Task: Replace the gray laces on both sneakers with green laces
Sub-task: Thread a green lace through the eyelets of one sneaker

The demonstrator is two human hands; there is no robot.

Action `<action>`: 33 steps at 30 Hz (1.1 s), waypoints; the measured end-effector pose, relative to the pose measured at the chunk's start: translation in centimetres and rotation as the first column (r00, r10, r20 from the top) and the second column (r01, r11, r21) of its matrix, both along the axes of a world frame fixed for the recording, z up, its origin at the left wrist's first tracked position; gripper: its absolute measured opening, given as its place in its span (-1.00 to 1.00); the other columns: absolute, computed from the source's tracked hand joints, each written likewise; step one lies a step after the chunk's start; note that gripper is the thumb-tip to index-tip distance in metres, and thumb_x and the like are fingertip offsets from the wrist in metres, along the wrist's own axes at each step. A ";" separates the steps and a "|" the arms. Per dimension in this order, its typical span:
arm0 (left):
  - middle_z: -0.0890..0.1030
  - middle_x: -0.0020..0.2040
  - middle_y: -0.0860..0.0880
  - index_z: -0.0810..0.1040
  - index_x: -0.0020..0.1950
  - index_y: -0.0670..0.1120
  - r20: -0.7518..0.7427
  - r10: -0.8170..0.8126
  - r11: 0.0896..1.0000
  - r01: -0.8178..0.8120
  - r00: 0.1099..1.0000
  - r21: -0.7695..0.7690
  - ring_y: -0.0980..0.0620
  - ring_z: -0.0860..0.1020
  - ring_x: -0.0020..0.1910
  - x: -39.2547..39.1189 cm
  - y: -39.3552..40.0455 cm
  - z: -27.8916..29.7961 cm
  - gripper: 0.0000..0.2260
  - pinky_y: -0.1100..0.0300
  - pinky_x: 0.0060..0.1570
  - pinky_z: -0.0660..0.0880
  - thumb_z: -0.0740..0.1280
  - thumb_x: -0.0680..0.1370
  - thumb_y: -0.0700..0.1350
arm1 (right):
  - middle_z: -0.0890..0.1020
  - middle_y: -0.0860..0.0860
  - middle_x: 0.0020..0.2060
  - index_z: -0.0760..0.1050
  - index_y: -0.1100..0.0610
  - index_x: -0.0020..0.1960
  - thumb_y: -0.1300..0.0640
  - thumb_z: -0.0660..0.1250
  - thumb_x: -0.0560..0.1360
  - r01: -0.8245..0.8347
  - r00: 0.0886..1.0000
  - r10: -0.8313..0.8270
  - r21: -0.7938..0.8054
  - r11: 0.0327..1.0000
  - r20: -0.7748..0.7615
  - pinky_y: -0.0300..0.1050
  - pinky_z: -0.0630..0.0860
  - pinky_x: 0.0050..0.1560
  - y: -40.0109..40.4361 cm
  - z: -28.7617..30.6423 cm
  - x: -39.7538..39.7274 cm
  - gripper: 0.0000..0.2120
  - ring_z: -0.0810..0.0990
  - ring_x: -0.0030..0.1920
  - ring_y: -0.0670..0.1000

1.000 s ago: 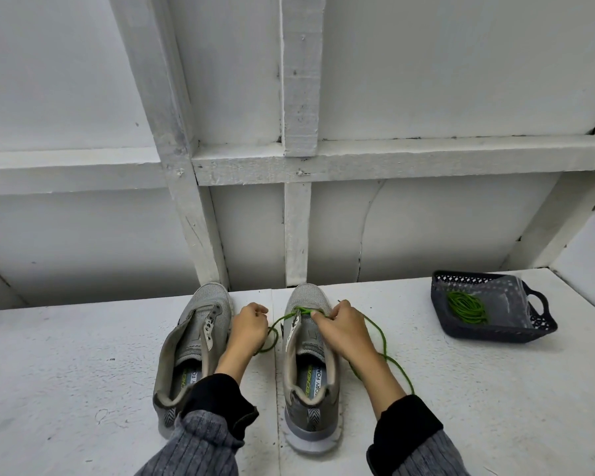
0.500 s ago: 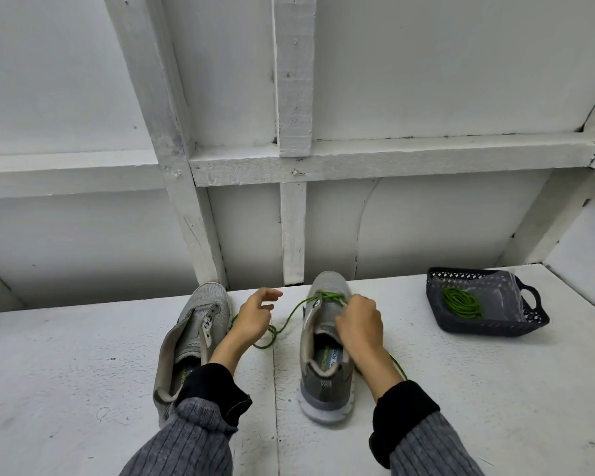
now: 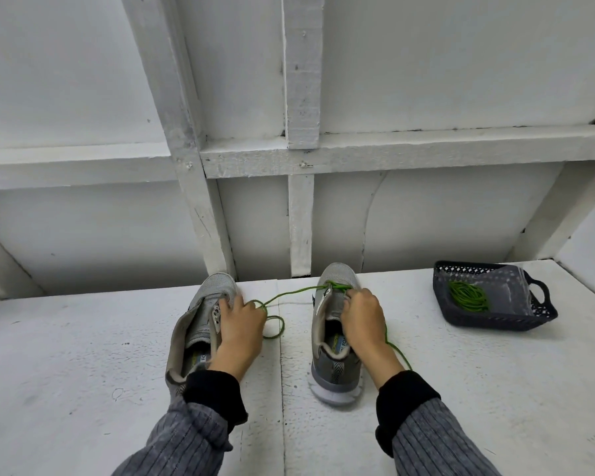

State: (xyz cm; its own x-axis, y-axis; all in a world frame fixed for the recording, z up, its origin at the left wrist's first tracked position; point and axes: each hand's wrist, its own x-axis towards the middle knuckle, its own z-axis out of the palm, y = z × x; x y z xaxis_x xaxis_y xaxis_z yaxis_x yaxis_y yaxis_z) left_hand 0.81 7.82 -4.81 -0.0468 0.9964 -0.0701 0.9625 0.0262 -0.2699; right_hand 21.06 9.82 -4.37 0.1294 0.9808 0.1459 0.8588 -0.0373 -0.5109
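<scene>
White-painted boards and crossing timber battens are filling the wall ahead of me, and a rough white tabletop is running below it. I am seeing two grey mesh sneakers standing on that surface side by side, well apart, each with its long axis running away from me: toes pointing at the wall, heels toward my body.

The left grey sneaker is sitting with its tongue slack and no lace showing in its eyelets. My left hand is resting on its right eyelet flap, fingers curled over the edge of the flap near the front; whether they are really pinching it I cannot tell.

The right grey sneaker is carrying a thin green lace threaded across its frontmost eyelets. My right hand is sitting over the tongue, fingers bent down and pinching the lace at the eyelet row. One end of the lace is trailing leftward over the table and curling into a loop just beside my left hand; the other end is running back along the shoe's right side, past my right wrist.

Off to the right, a dark perforated plastic basket with a handle is holding a coiled bundle of green lace.
</scene>
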 end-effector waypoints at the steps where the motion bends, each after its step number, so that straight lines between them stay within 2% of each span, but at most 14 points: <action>1: 0.51 0.25 0.01 0.51 0.22 0.00 -0.035 0.002 1.000 -0.003 0.999 -0.030 -0.12 0.27 0.39 0.2 -0.3 -0.2 -0.75 -0.19 0.36 0.10 0.30 0.54 -0.12 | 0.55 0.17 0.06 0.55 0.25 0.15 0.29 0.22 0.56 -0.003 1.000 0.003 0.006 1.000 -0.008 -0.05 0.47 -0.04 0.0 -0.1 0.0 -0.78 0.52 0.06 0.18; 8: 0.52 0.24 -0.03 0.49 0.24 -0.02 -0.013 0.075 0.997 -0.076 0.997 -0.026 -0.13 0.34 0.35 1.2 -0.9 -0.6 -0.63 -0.20 0.35 0.11 0.18 0.50 -0.32 | 0.56 0.16 0.09 0.54 0.24 0.20 0.25 0.21 0.58 0.002 0.999 -0.002 0.020 1.000 -0.045 -0.05 0.50 -0.01 0.0 -0.2 0.2 -0.75 0.53 0.08 0.16; 14: 0.59 0.16 -0.02 0.44 0.23 0.01 0.066 0.135 0.991 -0.133 0.989 -0.033 -0.14 0.44 0.26 1.7 -1.1 -0.8 -0.65 -0.16 0.32 0.13 0.16 0.51 -0.29 | 0.54 0.15 0.12 0.53 0.22 0.23 0.21 0.18 0.60 0.016 0.998 -0.014 0.030 0.999 -0.066 -0.03 0.49 0.02 0.0 -0.5 0.2 -0.73 0.52 0.11 0.16; 16: 0.61 0.11 -0.01 0.47 0.17 0.02 0.154 0.125 0.991 -0.118 0.980 -0.055 -0.13 0.47 0.21 1.8 -0.8 -1.0 -0.70 -0.17 0.33 0.13 0.14 0.53 -0.26 | 0.55 0.14 0.12 0.53 0.22 0.23 0.21 0.18 0.60 0.023 0.997 -0.020 0.033 0.999 -0.078 -0.02 0.51 0.02 0.0 -0.5 0.2 -0.74 0.53 0.10 0.15; 17: 0.62 0.07 0.01 0.51 0.12 0.04 0.303 0.139 0.990 -0.128 0.943 -0.059 -0.10 0.49 0.16 1.7 -0.4 -1.1 -0.74 -0.16 0.33 0.13 0.15 0.55 -0.22 | 0.55 0.13 0.11 0.53 0.22 0.23 0.20 0.18 0.60 0.025 0.996 -0.022 0.032 0.999 -0.082 -0.02 0.51 0.02 0.0 -0.5 0.2 -0.74 0.53 0.09 0.14; 18: 0.62 0.01 0.02 0.55 0.05 0.05 0.522 0.172 0.985 -0.152 0.836 -0.081 -0.06 0.52 0.10 1.8 0.0 -0.8 -0.78 -0.08 0.31 0.19 0.17 0.57 -0.19 | 0.55 0.13 0.11 0.53 0.21 0.23 0.20 0.18 0.60 0.026 0.996 -0.024 0.031 0.999 -0.085 -0.02 0.52 0.02 0.0 -0.5 0.3 -0.74 0.53 0.09 0.14; 20: 0.64 -0.10 -0.03 0.63 -0.05 0.00 0.910 0.213 0.973 -0.162 0.357 -0.164 0.02 0.59 -0.12 2.1 0.9 0.4 -0.80 0.22 0.00 0.43 0.25 0.59 -0.23 | 0.55 0.13 0.11 0.53 0.21 0.22 0.20 0.19 0.60 0.033 0.995 -0.029 0.033 0.999 -0.093 -0.01 0.52 0.02 0.0 -0.5 0.3 -0.74 0.53 0.08 0.15; 21: 0.64 -0.15 -0.07 0.65 -0.01 -0.09 0.975 0.200 0.967 -0.178 0.095 -0.181 0.11 0.60 -0.24 2.3 1.4 1.0 -0.81 0.35 -0.22 0.43 0.26 0.59 -0.29 | 0.55 0.14 0.11 0.54 0.21 0.22 0.21 0.19 0.59 0.037 0.994 -0.033 0.035 0.999 -0.101 -0.01 0.52 0.02 0.0 -0.5 0.3 -0.74 0.53 0.08 0.15; 22: 0.63 -0.20 -0.08 0.64 0.07 -0.20 0.977 0.191 0.959 -0.196 -0.094 -0.206 0.17 0.58 -0.31 2.4 2.0 1.6 -0.82 0.39 -0.33 0.39 0.26 0.58 -0.34 | 0.55 0.14 0.10 0.54 0.21 0.22 0.21 0.19 0.59 0.041 0.993 -0.037 0.037 0.998 -0.109 -0.01 0.52 0.03 0.0 -0.6 0.3 -0.74 0.53 0.08 0.15; 23: 0.62 -0.23 -0.07 0.61 0.13 -0.26 0.963 0.180 0.953 -0.206 -0.200 -0.221 0.18 0.59 -0.30 2.3 2.4 2.0 -0.81 0.38 -0.32 0.39 0.27 0.57 -0.36 | 0.55 0.15 0.10 0.54 0.21 0.22 0.20 0.19 0.59 0.044 0.992 -0.039 0.039 0.998 -0.117 -0.01 0.51 0.04 0.0 -0.6 0.3 -0.74 0.54 0.08 0.15; 25: 0.66 -0.20 -0.03 0.64 0.09 -0.20 0.974 0.140 0.951 -0.251 -0.180 -0.183 0.05 0.62 -0.13 2.3 3.2 2.3 -0.84 0.24 -0.10 0.48 0.37 0.53 -0.31 | 0.55 0.14 0.11 0.53 0.20 0.24 0.19 0.20 0.60 0.050 0.990 -0.044 0.039 0.998 -0.135 -0.03 0.51 0.04 0.0 -0.7 0.3 -0.73 0.54 0.09 0.14; 27: 0.69 -0.23 0.00 0.68 -0.11 -0.07 0.997 0.066 0.945 -0.318 -0.029 -0.072 -0.01 0.63 -0.13 2.4 3.6 2.1 -0.94 0.12 -0.01 0.53 0.48 0.47 -0.21 | 0.56 0.12 0.11 0.53 0.19 0.25 0.18 0.21 0.60 0.058 0.986 -0.051 0.041 0.997 -0.160 -0.08 0.50 0.03 0.0 -0.6 0.5 -0.73 0.55 0.09 0.12; 31: 0.62 -0.32 0.04 0.67 -0.19 -0.10 0.968 0.000 0.965 -0.255 0.251 0.066 0.16 0.54 -0.30 3.5 3.6 2.1 -0.88 0.48 -0.31 0.37 0.47 0.48 -0.07 | 0.61 0.12 0.07 0.55 0.18 0.20 0.18 0.24 0.58 0.083 0.973 -0.071 0.046 0.996 -0.218 -0.13 0.48 -0.02 -0.1 -0.6 0.5 -0.76 0.58 0.04 0.11; 33: 0.61 -0.31 0.10 0.68 -0.17 -0.09 0.955 -0.025 0.977 -0.195 0.296 0.086 0.28 0.51 -0.28 4.1 3.8 1.9 -0.88 0.53 -0.32 0.34 0.44 0.51 -0.07 | 0.63 0.12 0.03 0.56 0.18 0.16 0.18 0.24 0.57 0.097 0.964 -0.087 0.031 0.995 -0.250 -0.17 0.46 -0.08 -0.1 -0.7 0.5 -0.78 0.60 -0.01 0.11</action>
